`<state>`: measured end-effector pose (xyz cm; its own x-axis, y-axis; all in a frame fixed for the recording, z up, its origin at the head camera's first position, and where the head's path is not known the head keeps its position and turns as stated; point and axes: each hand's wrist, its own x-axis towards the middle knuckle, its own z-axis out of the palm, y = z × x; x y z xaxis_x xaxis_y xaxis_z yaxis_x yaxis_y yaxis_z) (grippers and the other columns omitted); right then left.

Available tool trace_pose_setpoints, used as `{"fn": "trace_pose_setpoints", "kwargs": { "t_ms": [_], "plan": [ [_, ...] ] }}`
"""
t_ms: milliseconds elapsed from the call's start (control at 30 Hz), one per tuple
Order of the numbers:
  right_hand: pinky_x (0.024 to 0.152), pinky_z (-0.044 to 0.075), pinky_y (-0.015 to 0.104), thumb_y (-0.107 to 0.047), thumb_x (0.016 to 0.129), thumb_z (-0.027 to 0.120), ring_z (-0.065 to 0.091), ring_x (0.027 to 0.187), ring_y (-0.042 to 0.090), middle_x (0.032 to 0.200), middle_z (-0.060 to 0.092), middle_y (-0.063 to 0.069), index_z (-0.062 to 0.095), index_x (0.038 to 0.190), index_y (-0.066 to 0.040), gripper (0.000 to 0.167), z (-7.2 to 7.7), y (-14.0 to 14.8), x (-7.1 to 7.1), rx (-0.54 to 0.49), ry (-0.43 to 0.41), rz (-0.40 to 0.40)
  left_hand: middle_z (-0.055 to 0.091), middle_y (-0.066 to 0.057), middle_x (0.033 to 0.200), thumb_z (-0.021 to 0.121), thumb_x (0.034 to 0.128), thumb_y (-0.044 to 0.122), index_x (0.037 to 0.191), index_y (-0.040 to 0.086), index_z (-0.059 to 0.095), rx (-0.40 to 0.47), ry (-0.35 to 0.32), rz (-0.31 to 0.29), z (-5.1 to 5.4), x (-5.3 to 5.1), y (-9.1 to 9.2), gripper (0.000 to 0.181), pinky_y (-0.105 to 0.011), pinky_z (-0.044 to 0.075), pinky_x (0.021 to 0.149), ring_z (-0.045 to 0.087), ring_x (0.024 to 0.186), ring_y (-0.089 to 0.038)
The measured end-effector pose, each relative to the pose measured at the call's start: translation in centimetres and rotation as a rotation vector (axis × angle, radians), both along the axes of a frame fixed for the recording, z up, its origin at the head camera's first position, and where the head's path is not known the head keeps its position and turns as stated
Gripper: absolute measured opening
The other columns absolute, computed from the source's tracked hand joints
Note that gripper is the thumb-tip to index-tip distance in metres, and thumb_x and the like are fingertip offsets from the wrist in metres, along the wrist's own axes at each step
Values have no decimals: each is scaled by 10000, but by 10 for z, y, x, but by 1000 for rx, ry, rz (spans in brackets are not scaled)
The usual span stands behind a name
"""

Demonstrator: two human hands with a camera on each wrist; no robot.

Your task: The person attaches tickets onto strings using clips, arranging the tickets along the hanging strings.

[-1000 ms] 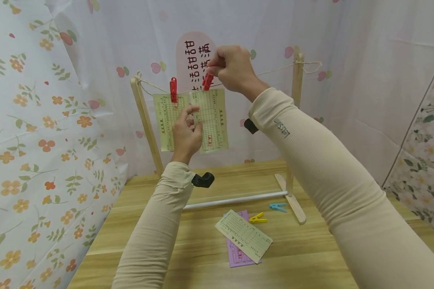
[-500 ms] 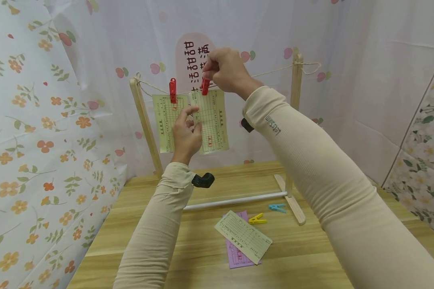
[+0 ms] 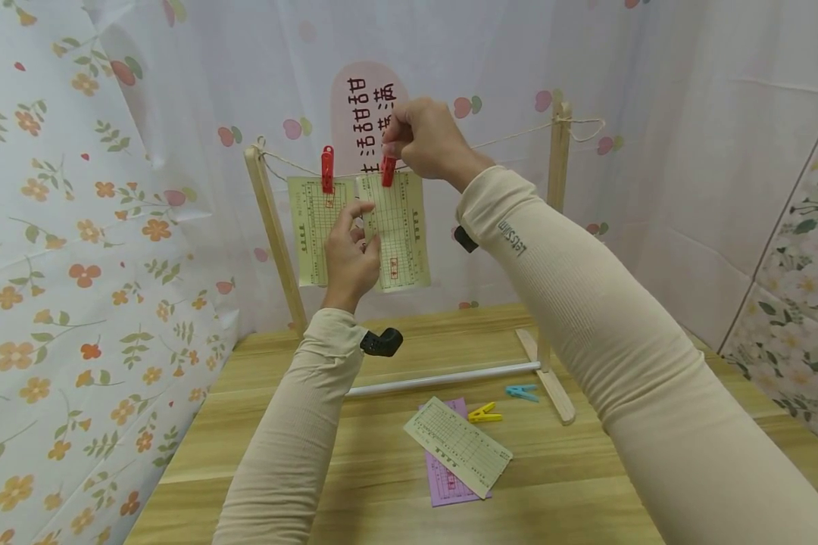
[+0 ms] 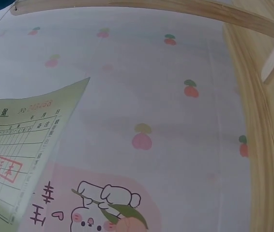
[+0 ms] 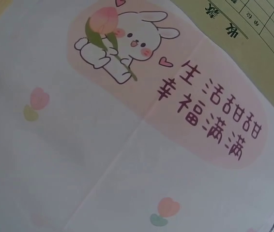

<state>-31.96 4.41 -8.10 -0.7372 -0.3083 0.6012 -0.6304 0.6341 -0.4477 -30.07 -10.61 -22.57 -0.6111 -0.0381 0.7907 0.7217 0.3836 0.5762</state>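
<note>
Two yellow-green paper slips hang side by side at a string. A red clip (image 3: 327, 169) stands at the top of the left slip (image 3: 309, 235). My right hand (image 3: 428, 140) pinches a second red clip (image 3: 388, 172), whose lower end overlaps the top edge of the right slip (image 3: 405, 227). My left hand (image 3: 351, 257) holds the left edge of that right slip between bent fingers and thumb. Part of a slip (image 4: 16, 145) shows in the left wrist view, and a slip's corner (image 5: 265, 38) in the right wrist view; neither shows a hand.
The string runs between two wooden posts (image 3: 276, 242), joined low down by a white rod (image 3: 443, 376). On the wooden table (image 3: 552, 484) lie a green slip (image 3: 460, 446) over a purple one (image 3: 448, 484), a yellow clip (image 3: 485, 413) and a blue clip (image 3: 522, 392). A patterned curtain hangs behind.
My right hand has come down and slightly left with the red clip, whose lower end now overlaps the top of the right slip. My left hand has barely moved.
</note>
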Motion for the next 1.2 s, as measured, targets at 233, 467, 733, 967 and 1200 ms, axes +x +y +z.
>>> {"fn": "trace_pose_setpoints", "kwargs": {
  "t_ms": [233,467,733,967,1200],
  "plan": [
    [676,457,202,-30,901,664,566,770,102,881,666,45,671,908,-59,31,-3,1,-1,8,-14,-3,534,-102,1309,582,839,-154,1279,19,539,-11,-8,4,-2,1,-2,475,-238,494,603,640,877,-225],
    [686,470,207,-51,897,676,568,764,110,881,659,43,657,891,-61,22,-7,1,-2,23,-13,-1,528,-111,1317,586,837,-154,1287,12,534,-9,-18,-12,-2,1,-2,482,-222,485,596,623,835,-222],
    [806,506,234,-78,909,669,603,889,134,995,668,49,669,1050,-42,146,-3,2,0,103,-78,-11,541,-114,1300,593,845,-144,1300,25,524,-14,-18,-6,-1,0,-2,490,-273,531,635,644,859,-220],
    [837,509,234,-102,903,686,605,961,149,1071,651,48,655,1133,-49,238,1,2,3,101,-167,1,538,-109,1304,594,838,-148,1298,22,526,-14,-36,-5,0,2,-2,495,-297,534,652,644,884,-228],
    [889,498,258,-134,905,690,625,1034,172,1132,641,60,625,1191,-46,306,2,6,5,124,-199,58,526,-99,1325,599,840,-143,1306,28,523,-23,-55,2,1,3,-3,502,-290,519,646,635,884,-242]
  ]
}}
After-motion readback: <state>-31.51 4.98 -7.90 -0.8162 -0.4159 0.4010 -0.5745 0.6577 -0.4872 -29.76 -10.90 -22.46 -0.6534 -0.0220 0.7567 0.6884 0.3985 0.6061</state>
